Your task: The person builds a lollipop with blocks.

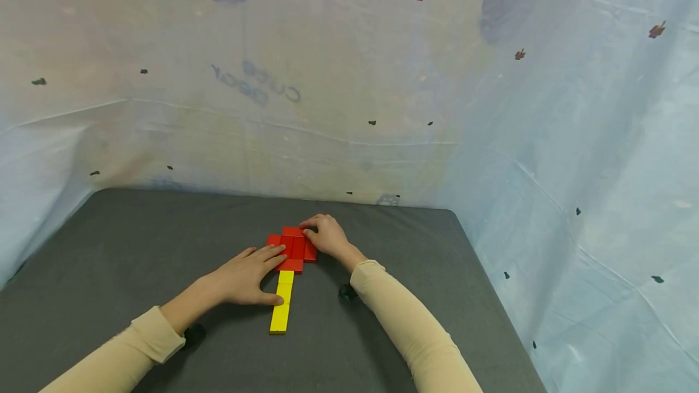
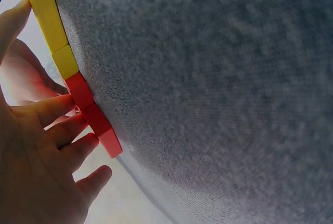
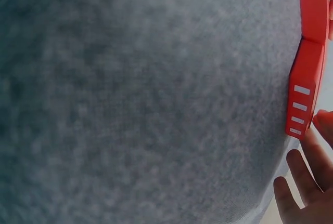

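Note:
Flat red blocks (image 1: 297, 248) lie side by side in a stepped cluster on the dark grey table. A strip of yellow blocks (image 1: 280, 318) runs from the cluster toward the near edge. My left hand (image 1: 240, 276) spreads over them, its fingertips on the red pieces and its thumb on the yellow strip. At the far right corner of the cluster, my right hand (image 1: 330, 238) touches the red pieces with thumb and index finger. In the right wrist view, a red block (image 3: 306, 86) with white rectangles on its side has the index fingertip at its end.
The grey cloth-covered table (image 1: 164, 223) has rounded far corners. Behind it and along the right hang translucent printed sheets (image 1: 327, 77) with small leaf shapes. A dark device (image 1: 347, 292) is at the right wrist, and another (image 1: 194, 335) at the left.

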`<act>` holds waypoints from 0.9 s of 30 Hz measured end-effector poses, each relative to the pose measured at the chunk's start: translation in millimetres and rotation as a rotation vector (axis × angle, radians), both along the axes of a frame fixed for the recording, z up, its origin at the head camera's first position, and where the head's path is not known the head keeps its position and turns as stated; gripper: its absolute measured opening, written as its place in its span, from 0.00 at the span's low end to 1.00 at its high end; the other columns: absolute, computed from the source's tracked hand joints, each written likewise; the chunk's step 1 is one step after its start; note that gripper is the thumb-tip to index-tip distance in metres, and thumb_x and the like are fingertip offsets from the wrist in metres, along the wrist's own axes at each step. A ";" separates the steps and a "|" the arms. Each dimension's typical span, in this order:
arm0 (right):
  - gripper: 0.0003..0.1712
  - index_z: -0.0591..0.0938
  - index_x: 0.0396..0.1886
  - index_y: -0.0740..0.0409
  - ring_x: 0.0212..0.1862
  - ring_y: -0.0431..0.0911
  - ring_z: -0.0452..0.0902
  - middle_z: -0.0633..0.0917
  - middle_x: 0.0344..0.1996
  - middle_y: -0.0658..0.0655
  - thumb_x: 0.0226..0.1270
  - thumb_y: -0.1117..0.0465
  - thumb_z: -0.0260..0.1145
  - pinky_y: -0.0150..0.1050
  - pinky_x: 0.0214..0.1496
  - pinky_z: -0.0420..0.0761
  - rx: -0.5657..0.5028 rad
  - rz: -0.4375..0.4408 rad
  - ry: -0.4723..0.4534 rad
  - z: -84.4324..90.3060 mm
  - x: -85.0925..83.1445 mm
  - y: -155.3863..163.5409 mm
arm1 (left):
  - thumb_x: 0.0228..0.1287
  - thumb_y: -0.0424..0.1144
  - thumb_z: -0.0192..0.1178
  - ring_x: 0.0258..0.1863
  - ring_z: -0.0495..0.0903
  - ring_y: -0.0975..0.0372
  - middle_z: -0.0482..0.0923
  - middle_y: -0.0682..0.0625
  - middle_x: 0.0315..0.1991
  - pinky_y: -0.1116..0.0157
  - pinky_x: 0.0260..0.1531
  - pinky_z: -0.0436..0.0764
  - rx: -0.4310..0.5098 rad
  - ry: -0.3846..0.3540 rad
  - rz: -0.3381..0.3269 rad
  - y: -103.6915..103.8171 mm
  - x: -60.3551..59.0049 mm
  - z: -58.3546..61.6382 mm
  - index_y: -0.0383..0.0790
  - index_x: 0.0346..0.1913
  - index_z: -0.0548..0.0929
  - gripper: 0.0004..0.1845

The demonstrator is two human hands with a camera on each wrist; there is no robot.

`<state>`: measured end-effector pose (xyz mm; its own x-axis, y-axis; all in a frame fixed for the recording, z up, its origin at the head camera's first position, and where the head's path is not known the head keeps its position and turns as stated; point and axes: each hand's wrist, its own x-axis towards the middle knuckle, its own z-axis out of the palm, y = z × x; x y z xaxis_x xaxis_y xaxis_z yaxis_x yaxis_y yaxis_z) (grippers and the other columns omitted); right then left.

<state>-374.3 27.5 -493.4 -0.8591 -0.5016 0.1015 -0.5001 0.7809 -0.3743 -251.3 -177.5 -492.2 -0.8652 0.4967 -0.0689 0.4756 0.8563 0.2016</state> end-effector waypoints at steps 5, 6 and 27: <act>0.16 0.82 0.55 0.44 0.56 0.45 0.73 0.81 0.53 0.48 0.71 0.55 0.57 0.41 0.60 0.73 0.021 -0.001 -0.019 -0.8 0.7 0.1 | 0.45 0.78 0.54 0.71 0.55 0.51 0.55 0.47 0.73 0.41 0.66 0.53 0.002 -0.004 -0.003 0.5 1.2 0.9 0.44 0.72 0.62 0.56; 0.16 0.82 0.56 0.44 0.55 0.45 0.73 0.81 0.53 0.48 0.71 0.55 0.57 0.41 0.59 0.73 0.022 0.000 -0.023 -0.4 1.0 0.1 | 0.45 0.78 0.54 0.71 0.55 0.51 0.55 0.46 0.73 0.41 0.66 0.53 0.004 -0.004 -0.004 0.6 1.3 1.0 0.44 0.72 0.62 0.56; 0.22 0.76 0.63 0.50 0.57 0.46 0.76 0.77 0.59 0.51 0.71 0.55 0.58 0.43 0.57 0.76 -0.219 0.007 -0.019 22.2 14.0 33.1 | 0.46 0.78 0.52 0.71 0.54 0.49 0.52 0.46 0.74 0.39 0.65 0.52 0.032 0.036 -0.003 -6.2 -5.5 -4.0 0.44 0.73 0.59 0.56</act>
